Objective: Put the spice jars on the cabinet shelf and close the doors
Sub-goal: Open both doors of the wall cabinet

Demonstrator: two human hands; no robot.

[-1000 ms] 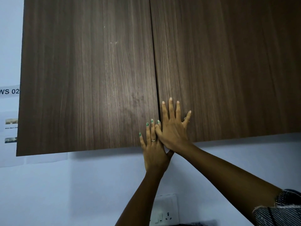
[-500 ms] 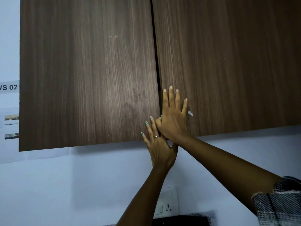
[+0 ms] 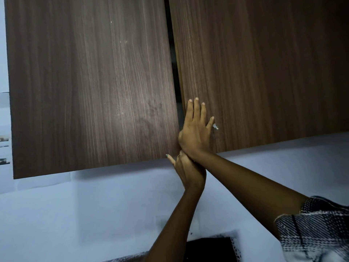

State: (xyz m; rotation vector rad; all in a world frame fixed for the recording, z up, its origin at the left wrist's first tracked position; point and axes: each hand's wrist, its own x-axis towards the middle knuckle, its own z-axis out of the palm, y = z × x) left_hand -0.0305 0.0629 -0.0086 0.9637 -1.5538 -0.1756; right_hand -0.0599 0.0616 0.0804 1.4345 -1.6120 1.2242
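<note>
Two dark wood cabinet doors fill the view. The left door (image 3: 90, 82) stands slightly ajar, and a narrow dark gap (image 3: 174, 63) shows between it and the right door (image 3: 264, 72). My right hand (image 3: 196, 133) lies flat on the right door beside its inner edge, fingers spread. My left hand (image 3: 188, 173) is at the lower inner corner of the left door. Its fingers hook up behind the door's bottom edge and are partly hidden by my right hand. No spice jars or shelf can be seen.
A pale wall (image 3: 94, 214) runs below the cabinet. Printed papers (image 3: 3, 129) hang on it at the far left. A dark object (image 3: 207, 248) sits at the bottom edge. A small white chip (image 3: 215, 126) marks the right door.
The gap between the doors has widened as the left door swung out. My left hand slid down from the door face to its bottom corner. My right hand stays on the right door.
</note>
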